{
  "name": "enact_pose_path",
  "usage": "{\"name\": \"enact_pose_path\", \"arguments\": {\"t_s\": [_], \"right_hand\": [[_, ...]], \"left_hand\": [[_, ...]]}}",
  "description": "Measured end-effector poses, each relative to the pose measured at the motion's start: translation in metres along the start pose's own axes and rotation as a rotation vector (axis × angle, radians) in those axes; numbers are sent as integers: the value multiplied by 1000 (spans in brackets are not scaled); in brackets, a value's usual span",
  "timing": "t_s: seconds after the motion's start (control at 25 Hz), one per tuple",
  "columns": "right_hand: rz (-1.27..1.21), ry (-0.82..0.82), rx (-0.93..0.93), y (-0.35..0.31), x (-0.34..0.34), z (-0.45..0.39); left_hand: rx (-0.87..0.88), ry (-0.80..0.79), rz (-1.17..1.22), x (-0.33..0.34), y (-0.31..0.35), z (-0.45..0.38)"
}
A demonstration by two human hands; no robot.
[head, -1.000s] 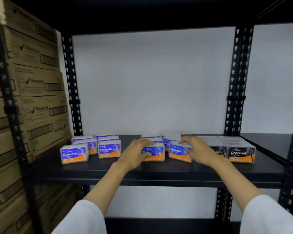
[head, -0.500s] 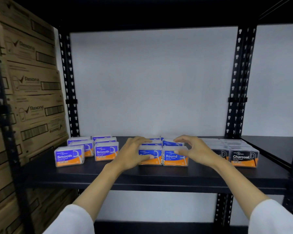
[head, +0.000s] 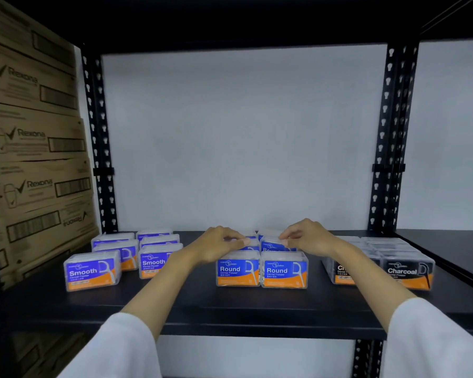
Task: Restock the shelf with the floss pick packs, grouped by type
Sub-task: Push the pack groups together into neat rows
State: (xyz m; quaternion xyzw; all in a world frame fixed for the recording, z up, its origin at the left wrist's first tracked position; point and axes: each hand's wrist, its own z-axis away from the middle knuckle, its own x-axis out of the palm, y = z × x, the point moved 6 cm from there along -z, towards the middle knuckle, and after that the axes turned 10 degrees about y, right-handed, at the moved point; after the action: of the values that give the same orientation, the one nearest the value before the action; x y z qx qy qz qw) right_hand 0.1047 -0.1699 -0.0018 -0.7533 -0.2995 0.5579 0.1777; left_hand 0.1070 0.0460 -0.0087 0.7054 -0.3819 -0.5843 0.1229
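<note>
Squaring up: we are working the middle group on the shelf (head: 230, 309).
Left hand (head: 216, 245): fingers curled, tips on the second-row Round pack (head: 247, 245) just beyond them; whether we pinch it, we cannot tell.
Right hand (head: 309, 238): fingertips on the other second-row pack (head: 271, 244), grip likewise unclear.
Front Round packs (head: 238, 270): below and nearer us than both hands, side by side.
Key relation: rows run away from us; each hand nearest its own column.
</note>
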Motion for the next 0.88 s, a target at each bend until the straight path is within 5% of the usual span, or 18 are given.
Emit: {"name": "enact_pose_path", "arguments": {"t_s": [0.28, 0.56, 0.88], "right_hand": [[-176, -145, 33, -3, -1, 19], [-71, -262, -58, -7, 6, 30], [4, -146, -115, -8, 13, 27]], "left_hand": [[6, 19, 96, -5, -1, 18], [69, 21, 53, -8, -1, 27], [78, 8, 75, -5, -5, 24]]}}
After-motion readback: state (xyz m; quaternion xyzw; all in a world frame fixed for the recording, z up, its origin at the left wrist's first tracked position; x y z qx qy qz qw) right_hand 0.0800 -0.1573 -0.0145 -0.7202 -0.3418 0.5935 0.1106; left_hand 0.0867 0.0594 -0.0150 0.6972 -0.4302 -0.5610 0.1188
